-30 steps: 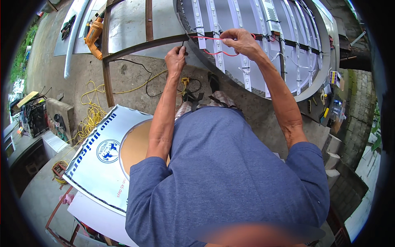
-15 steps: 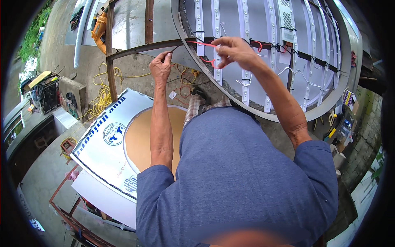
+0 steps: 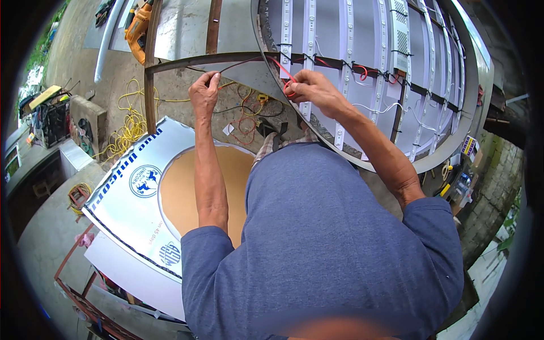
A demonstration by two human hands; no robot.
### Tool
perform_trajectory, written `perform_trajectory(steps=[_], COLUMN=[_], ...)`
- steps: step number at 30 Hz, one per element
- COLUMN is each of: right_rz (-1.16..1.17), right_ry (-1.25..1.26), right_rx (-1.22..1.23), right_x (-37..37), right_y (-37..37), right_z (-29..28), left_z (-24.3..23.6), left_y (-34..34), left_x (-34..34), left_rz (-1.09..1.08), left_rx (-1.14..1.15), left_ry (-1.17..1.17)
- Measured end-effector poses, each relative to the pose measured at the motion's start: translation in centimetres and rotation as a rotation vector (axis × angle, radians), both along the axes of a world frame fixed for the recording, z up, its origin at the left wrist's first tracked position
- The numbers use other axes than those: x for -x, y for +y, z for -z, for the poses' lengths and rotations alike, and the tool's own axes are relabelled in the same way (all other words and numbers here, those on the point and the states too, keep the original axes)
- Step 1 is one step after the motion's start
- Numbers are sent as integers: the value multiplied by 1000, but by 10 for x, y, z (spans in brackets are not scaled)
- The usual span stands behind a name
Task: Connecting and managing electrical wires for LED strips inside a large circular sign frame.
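Light strips (image 3: 309,34) are held in the round casing (image 3: 424,164); at its edge, red wire (image 3: 283,69) is pinched by the right hand (image 3: 320,93) and, apparently, dark wire (image 3: 233,66) by the left hand (image 3: 203,93) outside.

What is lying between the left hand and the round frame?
In the head view, a dark wire runs from the left hand toward the round frame.

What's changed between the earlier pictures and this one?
The left hand moved left, away from the round frame, with more of its pinched dark wire showing. The right hand came down and left, still holding the red wire. The orange drill stayed put.
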State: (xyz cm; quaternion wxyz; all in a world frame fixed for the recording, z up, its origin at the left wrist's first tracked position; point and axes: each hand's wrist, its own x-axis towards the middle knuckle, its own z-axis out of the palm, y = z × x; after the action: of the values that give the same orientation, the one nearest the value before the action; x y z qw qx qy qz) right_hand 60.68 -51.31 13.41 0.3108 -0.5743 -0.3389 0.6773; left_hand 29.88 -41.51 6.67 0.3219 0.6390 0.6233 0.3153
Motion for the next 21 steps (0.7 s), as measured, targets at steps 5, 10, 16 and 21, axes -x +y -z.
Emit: perform_trajectory(steps=[5, 10, 16, 21], right_rz=[-33, -24, 88, -11], right_ry=[184, 417, 436, 75], right_rx=[-55, -98, -69, -109], right_x=[-11, -20, -43, -62], right_y=[21, 58, 98, 109], right_z=[-3, 3, 10, 9], left_z=[-4, -5, -6, -13], left_y=[7, 16, 17, 10], left_x=[-5, -8, -3, 1], left_rz=[-6, -18, -1, 37], left_rx=[31, -19, -29, -82], left_ry=[-14, -16, 22, 37])
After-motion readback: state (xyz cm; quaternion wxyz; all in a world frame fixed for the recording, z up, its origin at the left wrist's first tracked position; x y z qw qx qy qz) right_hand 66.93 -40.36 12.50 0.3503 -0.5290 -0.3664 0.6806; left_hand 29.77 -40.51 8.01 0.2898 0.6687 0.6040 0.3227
